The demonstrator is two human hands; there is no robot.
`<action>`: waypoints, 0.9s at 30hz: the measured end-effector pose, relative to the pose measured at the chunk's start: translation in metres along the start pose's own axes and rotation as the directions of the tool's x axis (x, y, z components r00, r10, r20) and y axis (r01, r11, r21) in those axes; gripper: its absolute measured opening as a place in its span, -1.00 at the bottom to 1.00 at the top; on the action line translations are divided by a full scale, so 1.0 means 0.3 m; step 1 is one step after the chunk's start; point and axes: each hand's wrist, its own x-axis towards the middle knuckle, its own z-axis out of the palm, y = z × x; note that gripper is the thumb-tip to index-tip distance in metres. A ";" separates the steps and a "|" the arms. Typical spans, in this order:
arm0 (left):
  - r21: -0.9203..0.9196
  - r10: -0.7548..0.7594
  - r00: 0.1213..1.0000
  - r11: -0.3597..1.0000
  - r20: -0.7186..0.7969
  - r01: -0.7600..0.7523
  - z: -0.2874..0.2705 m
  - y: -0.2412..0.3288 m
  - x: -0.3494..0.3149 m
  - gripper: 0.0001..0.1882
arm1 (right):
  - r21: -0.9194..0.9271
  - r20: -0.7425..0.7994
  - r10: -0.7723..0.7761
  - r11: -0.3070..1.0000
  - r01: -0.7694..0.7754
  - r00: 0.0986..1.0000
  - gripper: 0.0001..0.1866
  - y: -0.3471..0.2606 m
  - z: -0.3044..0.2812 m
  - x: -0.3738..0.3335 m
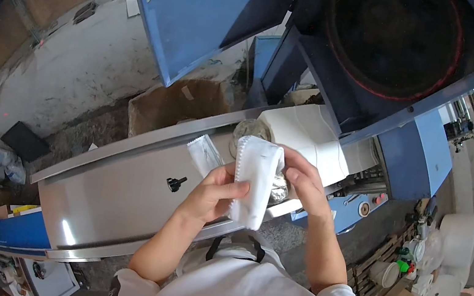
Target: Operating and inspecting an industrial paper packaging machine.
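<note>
A white packet [254,179] with a zigzag edge stands between my two hands above the metal surface. My left hand [217,193] grips its left side, the thumb pressed on its front. My right hand [307,183] has its fingers closed around the upper right edge, and they are partly hidden behind it. A second whitish packet [204,152] lies just beyond my left hand. Behind the held packet is a round, clear object [250,129], partly covered. Something silvery and crinkled [280,191] shows beneath my right hand; I cannot tell what it is.
The long metal table [111,196] carries a black knob [176,183]. White sheet material [307,135] runs beside a blue machine [422,155], with a blue door [203,6] above. A cardboard box [179,105] stands beyond the table; large white rolls [456,245] are at right.
</note>
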 end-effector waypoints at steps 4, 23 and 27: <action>-0.073 -0.092 0.996 0.993 -0.015 0.091 -0.031 0.001 -0.016 -0.50 | -0.471 -0.234 -0.307 0.866 0.169 0.923 -0.14 -0.013 0.001 0.038; 0.683 0.439 0.869 0.708 -0.228 -0.178 0.032 -0.128 0.093 -0.60 | -0.375 -0.361 -0.106 0.926 -0.040 0.927 -0.73 0.012 0.116 0.026; 0.748 0.527 0.825 0.628 -0.203 -0.217 0.026 -0.136 0.104 -0.60 | -0.257 -0.427 -0.093 0.966 -0.022 0.899 -0.67 0.050 0.097 0.040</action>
